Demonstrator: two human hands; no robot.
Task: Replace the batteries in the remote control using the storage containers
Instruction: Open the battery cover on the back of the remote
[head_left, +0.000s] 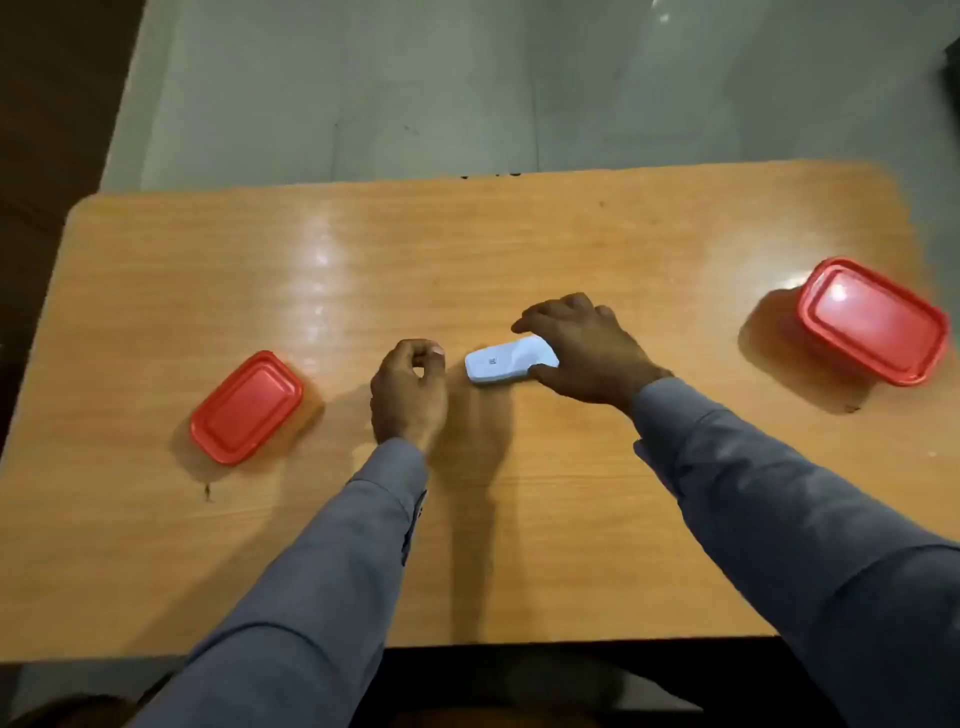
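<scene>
A white remote control (496, 365) lies on its face at the middle of the wooden table (519, 519), a small label showing on its back. My right hand (582, 353) covers its right end, thumb on the near side and fingers over the far side, gripping it. My left hand (410, 392) rests just left of the remote, fingers loosely curled, holding nothing and not touching it. A small container with a red lid (247, 408) stands at the left, lid on. A larger red-lidded container (872, 319) stands at the far right, also closed.
The table's far edge runs across the upper part of the view, with pale floor (467, 78) beyond it. The near edge lies just below my grey sleeves (779, 519). Bare tabletop surrounds the remote and both containers.
</scene>
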